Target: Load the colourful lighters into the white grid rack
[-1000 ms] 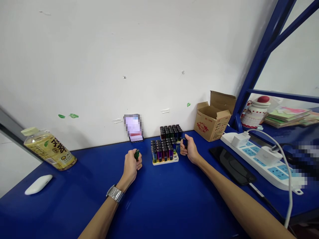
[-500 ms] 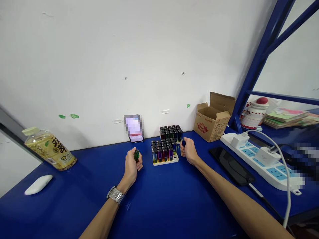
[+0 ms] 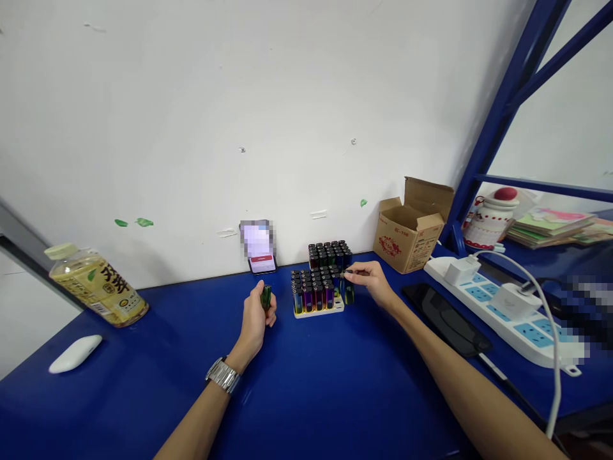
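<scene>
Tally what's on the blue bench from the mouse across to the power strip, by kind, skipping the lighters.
White computer mouse: 1
Plastic drink bottle: 1
Phone propped against the wall: 1
Cardboard box: 1
Black tablet: 1
Power strip: 1
White chargers: 2
Total: 8

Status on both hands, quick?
Left hand: gripping upright green translucent lighter. Right hand: fingers over cream plastic tray of metallic lighters. Brown cardboard box beyond, not blocking.
</scene>
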Demonstrator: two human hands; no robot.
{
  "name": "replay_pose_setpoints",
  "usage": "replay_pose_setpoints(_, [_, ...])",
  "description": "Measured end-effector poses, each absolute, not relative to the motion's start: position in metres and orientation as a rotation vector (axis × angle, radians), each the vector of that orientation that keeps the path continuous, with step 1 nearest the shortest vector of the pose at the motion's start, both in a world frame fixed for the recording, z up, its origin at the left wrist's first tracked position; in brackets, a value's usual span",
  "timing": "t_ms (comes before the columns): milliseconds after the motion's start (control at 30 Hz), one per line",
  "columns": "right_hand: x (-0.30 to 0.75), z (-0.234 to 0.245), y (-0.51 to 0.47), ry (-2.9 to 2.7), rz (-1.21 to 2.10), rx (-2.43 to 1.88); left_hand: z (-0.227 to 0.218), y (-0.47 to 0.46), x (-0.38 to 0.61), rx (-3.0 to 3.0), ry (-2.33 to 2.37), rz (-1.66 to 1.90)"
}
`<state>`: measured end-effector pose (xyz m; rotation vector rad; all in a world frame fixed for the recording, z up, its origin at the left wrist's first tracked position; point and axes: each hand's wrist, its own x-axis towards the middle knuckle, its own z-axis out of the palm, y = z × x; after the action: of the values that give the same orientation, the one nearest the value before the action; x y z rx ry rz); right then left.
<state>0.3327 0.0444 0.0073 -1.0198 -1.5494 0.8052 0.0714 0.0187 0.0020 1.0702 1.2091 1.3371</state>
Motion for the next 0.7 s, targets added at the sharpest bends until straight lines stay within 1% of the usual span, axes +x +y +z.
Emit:
replay_pose_setpoints(67, [0.333,0.005,0.043,-1.538,0.968,-0.987,0.002,0.019,0.071,1.072,1.218,1.328])
replay_pose_setpoints(167, [0.329,0.0,0.043,-1.491,0.969,-0.965,0.002,0.019,0.071,1.093,1.233,1.316])
replay_pose_setpoints(267, [0.33,0.0,0.043,-1.557,0.842,-0.995,0.001,0.017,0.071,1.132,1.244,1.317])
replay_pose_setpoints(367, [0.333,0.007,0.041,-1.775,0.689,-1.025,0.001,0.015,0.073,1.171,1.268,1.351])
replay_pose_setpoints(533, [0.329,0.026,0.029,-2.109,0.276,-1.178,0.002,0.012,0.076,1.256,1.321,1.486])
replay_pose_setpoints(633, [0.321,0.031,0.021,-2.027,0.053,-1.335,0.005,0.007,0.078,1.429,1.324,1.595])
replay_pose_setpoints(700, [0.313,0.032,0.015,-1.928,-0.009,-1.318,0.009,-0.001,0.082,1.621,1.331,1.636])
